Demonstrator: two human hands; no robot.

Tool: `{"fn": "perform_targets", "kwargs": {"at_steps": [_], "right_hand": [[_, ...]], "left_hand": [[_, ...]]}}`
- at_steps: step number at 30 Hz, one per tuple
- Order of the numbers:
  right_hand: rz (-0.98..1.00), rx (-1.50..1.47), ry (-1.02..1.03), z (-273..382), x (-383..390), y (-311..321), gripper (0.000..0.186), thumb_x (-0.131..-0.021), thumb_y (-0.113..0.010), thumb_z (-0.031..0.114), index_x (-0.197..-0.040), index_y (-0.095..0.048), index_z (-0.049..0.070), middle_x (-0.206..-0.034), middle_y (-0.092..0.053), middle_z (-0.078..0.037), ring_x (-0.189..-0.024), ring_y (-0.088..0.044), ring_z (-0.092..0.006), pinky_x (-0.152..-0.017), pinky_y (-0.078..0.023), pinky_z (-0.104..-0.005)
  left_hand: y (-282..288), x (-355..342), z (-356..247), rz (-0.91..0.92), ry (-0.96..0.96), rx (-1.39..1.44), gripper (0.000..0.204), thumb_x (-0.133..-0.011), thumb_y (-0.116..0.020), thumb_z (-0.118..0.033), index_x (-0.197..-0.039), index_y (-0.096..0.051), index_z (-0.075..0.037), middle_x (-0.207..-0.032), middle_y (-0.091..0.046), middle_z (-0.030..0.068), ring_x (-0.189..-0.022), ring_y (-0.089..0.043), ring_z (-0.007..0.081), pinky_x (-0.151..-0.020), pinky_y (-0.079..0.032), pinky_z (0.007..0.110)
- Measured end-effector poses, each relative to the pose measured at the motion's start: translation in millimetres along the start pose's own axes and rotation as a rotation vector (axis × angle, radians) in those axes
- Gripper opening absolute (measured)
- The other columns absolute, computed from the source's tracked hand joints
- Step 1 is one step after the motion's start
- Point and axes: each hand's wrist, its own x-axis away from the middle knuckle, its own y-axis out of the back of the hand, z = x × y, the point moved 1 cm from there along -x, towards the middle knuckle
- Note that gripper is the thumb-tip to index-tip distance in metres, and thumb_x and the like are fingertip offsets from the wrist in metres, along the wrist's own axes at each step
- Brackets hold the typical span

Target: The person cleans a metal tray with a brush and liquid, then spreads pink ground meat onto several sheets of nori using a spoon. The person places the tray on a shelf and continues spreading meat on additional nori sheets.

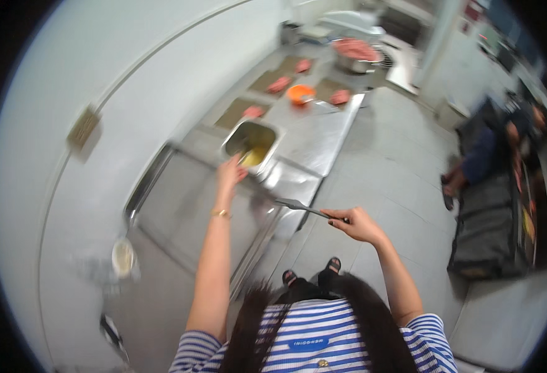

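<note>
My right hand (pixel 357 225) is closed round the handle of a grey long-handled spatula (pixel 293 204); its widened head points left, over the counter's edge. Blur hides the fine shape of that head. My left hand (pixel 233 174) is at the near rim of a deep rectangular steel container (pixel 274 138), fingers bent together. What they grip, perhaps a thin handle or the rim, I cannot make out. Yellow liquid (pixel 258 155) lies in the bottom of the container. A gold bracelet (pixel 222 214) circles my left wrist.
Pink meat portions (pixel 279 84) lie on brown sheets (pixel 230 118) along the steel counter (pixel 301 138). Beyond the container are an orange bowl (pixel 300 94) and a large meat-filled pot (pixel 355 63). At left is a white tub (pixel 123 257). A person (pixel 481 152) sits on the right by black bags (pixel 487 224).
</note>
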Motion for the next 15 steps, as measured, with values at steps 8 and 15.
{"fn": "perform_targets", "kwargs": {"at_steps": [8, 15], "right_hand": [[-0.616, -0.515, -0.411, -89, 162, 75, 0.037, -0.087, -0.061, 0.022, -0.123, -0.061, 0.021, -0.068, -0.052, 0.005, -0.061, -0.039, -0.0055, -0.056, -0.039, -0.0232], [-0.827, -0.561, -0.398, -144, 243, 120, 0.038, -0.085, -0.062, 0.015, -0.123, -0.061, 0.020, -0.078, -0.061, 0.003, -0.068, -0.046, -0.0068, -0.064, -0.043, -0.0253]], "left_hand": [[12, -69, 19, -0.143, 0.030, 0.138, 0.026, -0.081, -0.067, -0.028, -0.087, -0.056, -0.005, -0.069, -0.047, 0.0032, -0.054, -0.046, 0.0131, -0.049, -0.043, 0.025], [9, -71, 20, -0.268, 0.124, 0.155, 0.015, -0.082, -0.061, -0.021, -0.080, -0.055, -0.007, -0.061, -0.046, 0.0011, -0.050, -0.046, 0.0117, -0.043, -0.041, 0.024]]}}
